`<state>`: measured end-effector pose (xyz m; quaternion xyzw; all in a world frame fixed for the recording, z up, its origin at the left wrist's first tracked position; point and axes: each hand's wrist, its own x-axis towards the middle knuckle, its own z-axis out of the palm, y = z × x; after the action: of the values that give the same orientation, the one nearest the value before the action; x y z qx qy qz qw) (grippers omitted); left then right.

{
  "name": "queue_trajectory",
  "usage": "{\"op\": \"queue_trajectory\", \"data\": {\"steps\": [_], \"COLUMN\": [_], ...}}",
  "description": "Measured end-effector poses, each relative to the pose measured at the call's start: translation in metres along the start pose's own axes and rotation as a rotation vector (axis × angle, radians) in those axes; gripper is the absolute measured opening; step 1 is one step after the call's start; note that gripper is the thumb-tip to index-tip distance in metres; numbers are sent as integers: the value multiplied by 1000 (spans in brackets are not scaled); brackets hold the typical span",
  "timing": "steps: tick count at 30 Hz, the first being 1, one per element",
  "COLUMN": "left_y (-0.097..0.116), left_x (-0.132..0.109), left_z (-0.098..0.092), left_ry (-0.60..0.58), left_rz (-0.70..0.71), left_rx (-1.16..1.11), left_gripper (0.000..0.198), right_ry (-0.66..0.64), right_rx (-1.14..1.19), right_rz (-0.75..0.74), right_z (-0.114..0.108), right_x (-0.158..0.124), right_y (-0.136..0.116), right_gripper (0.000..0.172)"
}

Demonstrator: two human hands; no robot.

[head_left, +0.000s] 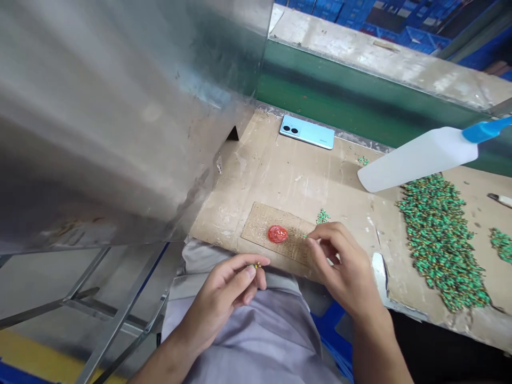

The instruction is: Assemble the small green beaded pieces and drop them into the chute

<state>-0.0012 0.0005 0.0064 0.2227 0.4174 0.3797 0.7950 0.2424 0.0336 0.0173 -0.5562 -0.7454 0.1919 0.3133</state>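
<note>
Head view: at the far left we saw a large sheet of galvanized steel (100, 117) slanting across the upper part of the frame, with the steel struts of a stand (120, 314) below it. Next came our left hand (220, 298), held over a grey work shirt (248, 341), its thumb and fingertips pinching a tiny green-and-yellow bead (256, 265). Just to the right, a brown cork mat (256, 229) lay on the cardboard-covered tabletop (288, 181), and a glossy red oval piece (277, 233) sat on the mat near its middle. Our right hand (340, 264) hung over the mat's right end, with its fingers curled and close together. A speck of green lay just by the fingertips (311, 233) (whether they gripped anything, we could not tell). A small cluster of green beads (322, 216) sat just above those fingers, beyond the mat's far edge.

Farther back on the tabletop lay a pale blue phone (307, 132), in front of a green panel (340, 101), with blue crates (380, 21) beyond it. Further right, a white plastic scraper (416, 160) with a blue handle (486, 129) slanted over a long heap of green beads (440, 240). A smaller heap of green beads (502, 245) lay at the right edge, below the dark-tipped end of a pale stick (500, 200).
</note>
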Motion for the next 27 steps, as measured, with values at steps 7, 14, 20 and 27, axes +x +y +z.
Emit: {"op": "queue_trajectory", "data": {"steps": [7,14,20,27], "left_y": [-5,-16,-16,-11], "left_x": [8,13,11,13], "left_z": [0,3,4,6], "left_ry": [-34,-96,-93,-48], "left_rz": [-3,-21,-43,12], "left_rx": [90,312,303,344], "left_gripper": [26,32,30,28], "right_ry": [-97,-147,-205,-241], "right_rx": [-19,-29,-50,9], "right_rz": [95,134,155,164], "right_z": [-14,-4,-7,-12], "right_x": [-38,-45,-43,-41], "right_y": [16,20,19,21], "right_gripper": [10,12,15,14]}}
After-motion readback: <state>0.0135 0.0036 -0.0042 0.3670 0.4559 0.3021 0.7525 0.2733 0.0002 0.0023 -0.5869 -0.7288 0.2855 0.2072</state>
